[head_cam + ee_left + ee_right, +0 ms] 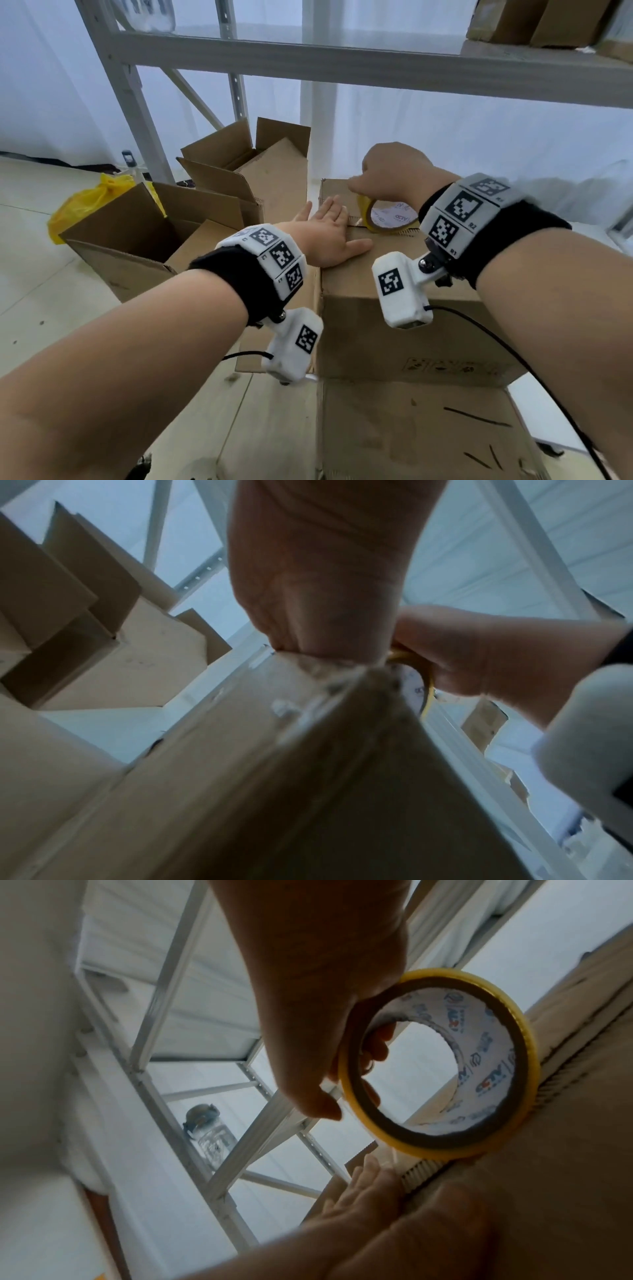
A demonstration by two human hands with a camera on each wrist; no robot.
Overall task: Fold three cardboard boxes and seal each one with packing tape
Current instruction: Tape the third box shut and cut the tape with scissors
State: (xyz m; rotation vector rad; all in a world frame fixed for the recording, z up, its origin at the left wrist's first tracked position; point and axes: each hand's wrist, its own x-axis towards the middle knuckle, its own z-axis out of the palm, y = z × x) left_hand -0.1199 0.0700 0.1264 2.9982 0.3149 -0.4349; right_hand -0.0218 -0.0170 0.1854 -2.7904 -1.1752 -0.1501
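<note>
Left hand (329,236) flat on box (394,308) flaps; right hand (394,174) grips tape roll (390,219). Risk: flaps spring apart, tape wrinkles off seam.

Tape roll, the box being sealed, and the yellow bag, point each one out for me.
tape roll (441,1146): right wrist view, yellow outer rim.
box being sealed (376,335): head view, near side wall.
yellow bag (82,205): head view, bulging middle.

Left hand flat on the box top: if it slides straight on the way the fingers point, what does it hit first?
Likely the tape roll in the right hand. The left hand lies flat on the box, fingers pointing along the top toward the roll standing on the seam just beyond. Depth is unclear; it might pass beside it.
</note>
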